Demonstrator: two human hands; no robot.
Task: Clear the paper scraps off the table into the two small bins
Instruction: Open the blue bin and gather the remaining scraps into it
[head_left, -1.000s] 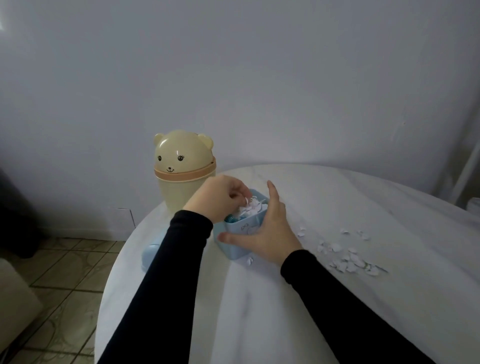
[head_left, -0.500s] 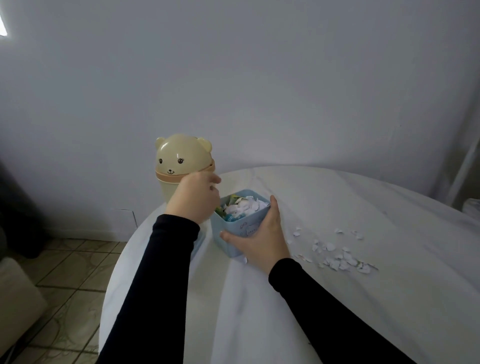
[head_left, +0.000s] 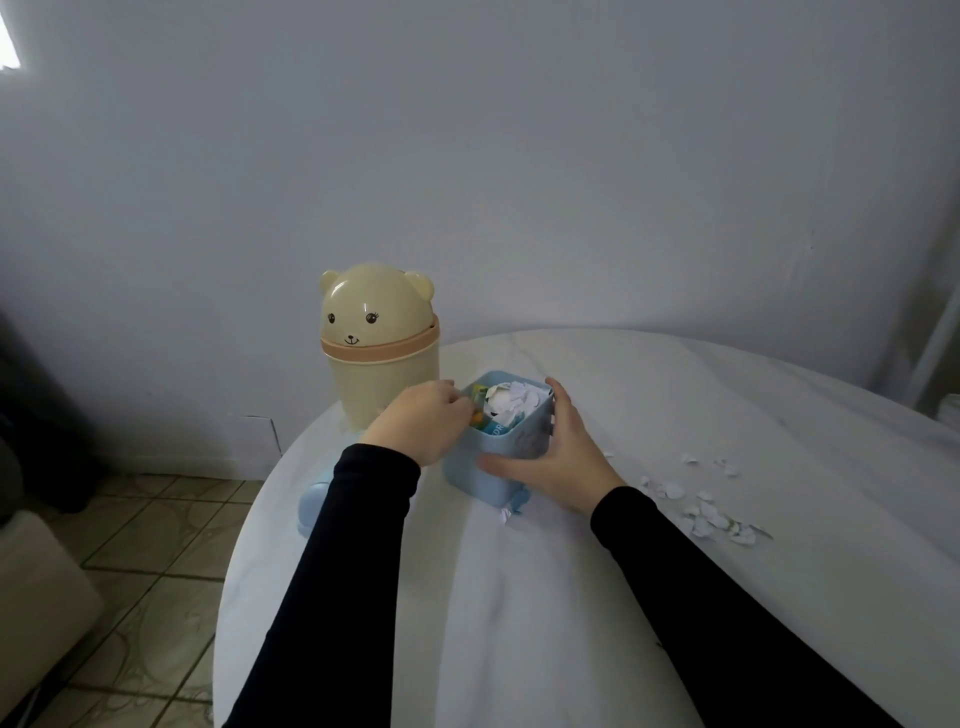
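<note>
Two bins up here: our right hand (head_left: 558, 457) grips the pale blue bin (head_left: 498, 462), stuffed with white scraps (head_left: 514, 397). Our left hand (head_left: 421, 421) curls at its rim, can't tell if holding anything; the bear-faced bin (head_left: 382, 358) stays lidded.

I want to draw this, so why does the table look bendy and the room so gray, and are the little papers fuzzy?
Head view: the wide lens bends the table edge and the wall; dim, flat light greys everything, with a bright patch at the top left corner; small shine spots sit on the bear bin; the paper scraps look a little soft but still readable.
</note>
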